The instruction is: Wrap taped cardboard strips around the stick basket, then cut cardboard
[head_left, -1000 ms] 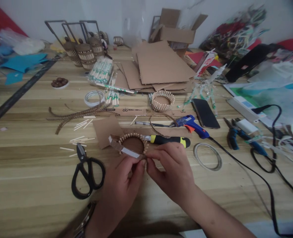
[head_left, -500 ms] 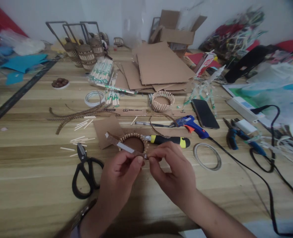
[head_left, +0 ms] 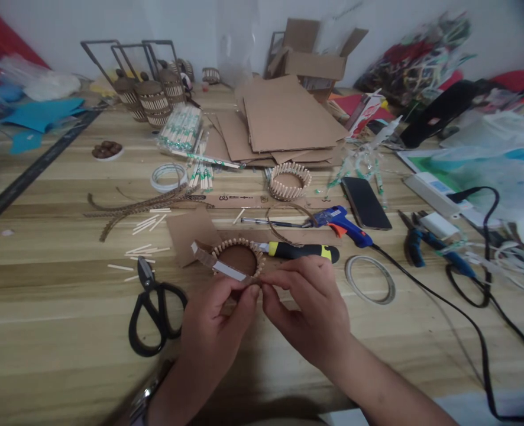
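Right now both hands meet low over the table [head_left: 67, 331], thumbs and forefingers pinched together, fingertips nearly touching. The left hand [head_left: 220, 319] is curled almost closed, its thumb and forefinger gripping a brown strip [head_left: 229, 271] with a white patch along its face; a watch-like band [head_left: 141, 403] circles that wrist. The right hand [head_left: 309, 307] is likewise drawn into a pinch at the strip's near end, where the fingers hide most of what they hold, its remaining fingers loosely folded. From there the strip slants away to the left, its free end bent and tipped pale, crossing in front of the nearer stick ring [head_left: 238, 242]; whether the two touch is hard to tell. Just behind the right hand lies a yellow-and-black knife [head_left: 304, 251], its blade end beside that ring, and farther back a blue glue gun [head_left: 344, 223] rests on its side. A bare tape roll [head_left: 392, 284] lies flat to the right. Left of the hands, black-handled scissors [head_left: 159, 290] point away, their tips among loose sticks [head_left: 144, 249]. A second stick ring [head_left: 290, 189] sits beyond the glue gun.
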Tool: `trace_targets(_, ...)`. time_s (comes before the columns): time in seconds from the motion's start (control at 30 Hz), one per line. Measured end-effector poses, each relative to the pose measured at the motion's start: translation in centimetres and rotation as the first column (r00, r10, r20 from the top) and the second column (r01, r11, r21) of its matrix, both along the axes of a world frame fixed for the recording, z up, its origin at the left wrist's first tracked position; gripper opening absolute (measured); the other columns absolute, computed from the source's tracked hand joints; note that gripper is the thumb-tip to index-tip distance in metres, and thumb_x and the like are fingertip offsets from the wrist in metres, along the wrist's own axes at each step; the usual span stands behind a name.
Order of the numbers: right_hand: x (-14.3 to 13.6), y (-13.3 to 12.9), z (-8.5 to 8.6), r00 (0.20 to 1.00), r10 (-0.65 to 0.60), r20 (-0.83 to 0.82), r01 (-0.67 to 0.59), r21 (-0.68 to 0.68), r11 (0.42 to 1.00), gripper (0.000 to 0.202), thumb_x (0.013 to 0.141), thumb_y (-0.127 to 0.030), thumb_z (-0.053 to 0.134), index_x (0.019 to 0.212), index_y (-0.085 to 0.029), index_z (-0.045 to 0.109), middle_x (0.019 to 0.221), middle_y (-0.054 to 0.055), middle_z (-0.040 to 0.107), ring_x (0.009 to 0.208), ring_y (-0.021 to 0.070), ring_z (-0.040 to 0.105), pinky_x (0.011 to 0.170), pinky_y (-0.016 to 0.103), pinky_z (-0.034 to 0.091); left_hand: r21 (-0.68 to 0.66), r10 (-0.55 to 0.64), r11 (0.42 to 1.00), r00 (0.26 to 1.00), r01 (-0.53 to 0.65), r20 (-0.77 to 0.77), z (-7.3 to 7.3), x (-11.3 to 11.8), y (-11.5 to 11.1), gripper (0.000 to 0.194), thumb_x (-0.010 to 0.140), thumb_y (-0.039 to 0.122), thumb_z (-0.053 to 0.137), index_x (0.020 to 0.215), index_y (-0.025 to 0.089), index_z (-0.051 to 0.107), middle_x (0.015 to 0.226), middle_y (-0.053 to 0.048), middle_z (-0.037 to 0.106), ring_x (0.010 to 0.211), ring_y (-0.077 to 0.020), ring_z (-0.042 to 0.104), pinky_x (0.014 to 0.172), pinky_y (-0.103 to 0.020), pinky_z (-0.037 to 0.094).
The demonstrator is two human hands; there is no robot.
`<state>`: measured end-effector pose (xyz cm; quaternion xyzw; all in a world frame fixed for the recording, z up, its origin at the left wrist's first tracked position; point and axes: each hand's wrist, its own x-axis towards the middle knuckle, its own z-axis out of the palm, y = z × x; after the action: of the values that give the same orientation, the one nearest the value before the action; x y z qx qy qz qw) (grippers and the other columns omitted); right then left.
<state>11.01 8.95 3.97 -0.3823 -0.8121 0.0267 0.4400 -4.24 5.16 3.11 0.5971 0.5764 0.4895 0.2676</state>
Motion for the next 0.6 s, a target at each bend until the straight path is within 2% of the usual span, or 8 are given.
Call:
trace_targets(0.13, -0.06, 0.01, 0.11, 1.0, -0.005, -0.013, 0.005, -0.046, 0.999, 0.013, 0.088, -0.011, 0.059, 0.085, -0.023, 0.062, 0.075, -0.001, 0.068, 0.072, 0.0157, 0.063, 0.071, 0.034, 0.042, -0.07, 0.022, 0.997, 0.999, -0.019, 0.04, 0.04, 0.05, 0.06, 0.018, 0.087, 0.025, 0.063, 0.069, 0.021, 0.066, 0.06, 0.005, 0.064, 0.053, -0.01, 0.054, 0.053, -0.02, 0.043)
trace_targets(0.27, -0.21, 0.09, 0.41, 0.997, -0.009, -0.075, -0.005, -0.186, 0.982, 0.017, 0.085, -0.009, 0.054, 0.076, -0.024, 0.056, 0.07, -0.003, 0.064, 0.065, 0.0144, 0.06, 0.063, 0.031, 0.042, -0.202, 0.046, 0.979, 0.972, 0.002, 0.232, 0.2, 0.07, 0.32, 0.022, 0.085, 0.033, 0.065, 0.067, 0.019, 0.067, 0.055, 0.003, 0.061, 0.048, -0.0103, 0.051, 0.045, -0.019, 0.04)
trace_targets(0.37, -0.38, -0.04, 0.6, 0.996, -0.022, -0.081, 0.007, -0.187, 0.982, 0.017, 0.085, -0.009, 0.053, 0.076, -0.024, 0.055, 0.07, -0.003, 0.064, 0.066, 0.0143, 0.06, 0.063, 0.031, 0.043, -0.244, 0.071, 0.97, 0.946, 0.009, 0.317, 0.33, 0.09, 0.45, 0.023, 0.083, 0.035, 0.065, 0.067, 0.019, 0.067, 0.055, 0.002, 0.062, 0.048, -0.0107, 0.052, 0.045, -0.018, 0.042)
trace_targets(0.47, -0.51, -0.29, 0.58, 0.998, -0.025, -0.056, 0.019, -0.104, 0.994, 0.013, 0.086, -0.01, 0.057, 0.084, -0.023, 0.059, 0.074, -0.002, 0.067, 0.071, 0.0153, 0.063, 0.069, 0.033, 0.045, -0.232, 0.064, 0.973, 0.957, 0.004, 0.284, 0.38, 0.1, 0.34, 0.023, 0.084, 0.034, 0.064, 0.067, 0.019, 0.067, 0.055, 0.003, 0.063, 0.048, -0.0107, 0.053, 0.045, -0.018, 0.042)
trace_targets(0.6, -0.53, -0.45, 0.21, 0.999, -0.028, -0.038, 0.026, -0.041, 0.999, 0.012, 0.086, -0.011, 0.059, 0.088, -0.023, 0.06, 0.078, -0.002, 0.069, 0.075, 0.0152, 0.064, 0.073, 0.034, 0.044, -0.15, 0.038, 0.989, 0.987, -0.013, 0.159, 0.27, 0.06, 0.02, 0.019, 0.086, 0.029, 0.063, 0.07, 0.02, 0.069, 0.059, 0.003, 0.065, 0.052, -0.011, 0.056, 0.051, -0.019, 0.043)
